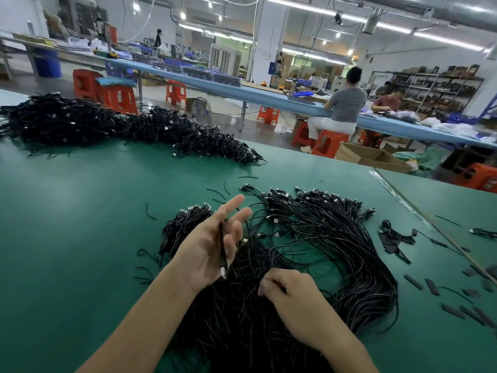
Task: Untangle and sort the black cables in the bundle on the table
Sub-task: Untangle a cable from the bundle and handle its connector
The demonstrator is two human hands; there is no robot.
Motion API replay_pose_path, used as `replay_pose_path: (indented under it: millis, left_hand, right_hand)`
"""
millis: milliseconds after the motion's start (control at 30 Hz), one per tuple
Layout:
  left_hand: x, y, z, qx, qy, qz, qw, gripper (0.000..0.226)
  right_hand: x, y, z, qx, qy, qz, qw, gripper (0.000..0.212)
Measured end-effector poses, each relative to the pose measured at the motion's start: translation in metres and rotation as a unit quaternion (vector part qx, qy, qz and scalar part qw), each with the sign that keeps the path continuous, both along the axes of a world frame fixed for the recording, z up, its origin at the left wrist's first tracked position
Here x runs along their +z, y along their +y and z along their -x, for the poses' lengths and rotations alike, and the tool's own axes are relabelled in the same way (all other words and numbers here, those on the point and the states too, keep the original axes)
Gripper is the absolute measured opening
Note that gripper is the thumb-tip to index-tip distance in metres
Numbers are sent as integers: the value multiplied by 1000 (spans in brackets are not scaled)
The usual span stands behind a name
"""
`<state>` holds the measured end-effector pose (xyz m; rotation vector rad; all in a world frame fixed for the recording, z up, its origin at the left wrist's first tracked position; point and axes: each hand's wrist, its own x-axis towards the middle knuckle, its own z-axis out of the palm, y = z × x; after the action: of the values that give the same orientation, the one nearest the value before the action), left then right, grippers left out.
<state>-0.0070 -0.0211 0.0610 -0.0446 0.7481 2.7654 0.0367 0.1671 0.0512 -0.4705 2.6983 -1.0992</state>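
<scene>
A big bundle of thin black cables (322, 251) with small metal plugs lies on the green table (80, 224) in front of me. My left hand (212, 246) is raised palm-up above its left side, fingers spread, with one black cable (222, 249) running between its fingers and a plug end hanging near the palm. My right hand (290, 294) rests on the middle of the bundle, fingers curled, pinching cable strands. A smaller group of cables (183, 222) lies just left of my left hand.
A long heap of black cables (121, 127) stretches across the table's far left. Loose short black ties and flat black pieces (457, 300) are scattered at the right. The table's far edge (336, 160) borders an aisle with orange stools, boxes and seated people.
</scene>
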Motion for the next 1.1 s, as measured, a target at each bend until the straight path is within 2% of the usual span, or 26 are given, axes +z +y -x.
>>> replay_pose_path:
  millis: [67, 133, 200, 333, 467, 533, 633, 667, 700, 767, 833, 900, 1000, 1033, 1100]
  left_hand:
    - [5, -3, 0, 14, 0, -116, 993, 39]
    - [6, -6, 3, 64, 1, -133, 989, 40]
    - [3, -7, 7, 109, -1, -76, 991, 42]
    - [-16, -11, 11, 134, -8, 148, 980, 37]
    - [-27, -3, 10, 128, 37, 228, 965, 37]
    - [-31, 5, 8, 126, 83, 322, 935, 36]
    - [-31, 9, -2, 71, 199, 518, 829, 36]
    - [-29, 10, -6, 33, 228, 550, 803, 38]
    - [-26, 10, -9, -14, 236, 555, 798, 42]
    - [-18, 10, -17, -92, 215, 534, 812, 52]
    - [-12, 9, -21, -121, 208, 507, 828, 62]
    - [-7, 7, -23, -173, 205, 414, 870, 61]
    - [0, 3, -21, -207, 187, 243, 929, 50]
    - [3, 3, -18, -190, 175, 178, 949, 46]
    - [6, 6, -12, -110, 130, 68, 983, 40]
  right_hand:
    - [-2, -1, -1, 24, -23, -33, 999, 25]
    - [-2, -2, -5, 81, -67, -34, 994, 24]
    - [1, -1, -9, 111, -96, -22, 989, 23]
    - [9, 10, -8, 101, -68, 47, 992, 24]
    - [14, 15, -5, 115, -41, 75, 990, 28]
    - [16, 13, -5, 135, -39, 73, 987, 26]
    - [22, 9, -4, 132, 5, 81, 988, 27]
    - [23, 8, -1, 113, 37, 91, 989, 27]
    - [26, 8, 3, 86, 72, 106, 988, 26]
    - [30, 7, 13, 26, 129, 137, 982, 23]
    - [31, 4, 22, -21, 165, 156, 974, 19]
    - [28, 0, 28, -67, 175, 188, 964, 16]
    - [15, -6, 30, -100, 105, 256, 956, 36]
    - [10, -9, 29, -95, 73, 246, 962, 37]
    - [0, -14, 26, -53, 39, 162, 985, 33]
